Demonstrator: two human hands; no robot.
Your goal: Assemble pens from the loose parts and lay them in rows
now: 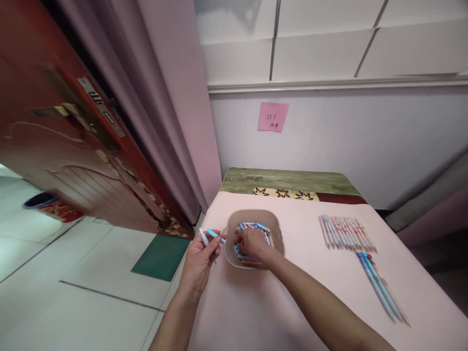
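Observation:
A squarish, translucent plastic container (pixel 280 234) stands on the pink-covered table, with several blue, white and brown pens (pixel 261 227) inside. My left hand (pixel 202 251) is just left of it, fingers closed round a white pen and a blue one (pixel 212 234). Reaching into the container from the right, my right hand (pixel 252 243) has its fingers bent down among the pens; its fingertips and anything between them are hidden. Farther right, a row of several pens (pixel 345 234) lies side by side, and below it a few blue and pale pens (pixel 382 287) lie slanted.
The table's pink cover (pixel 303 297) leaves a green patterned strip (pixel 285 178) showing at the back. A pink note (pixel 273 117) is stuck on the wall behind. At the left are a red door (pixel 73 146), a purple curtain (pixel 175 112) and a green mat (pixel 159 257) on the floor.

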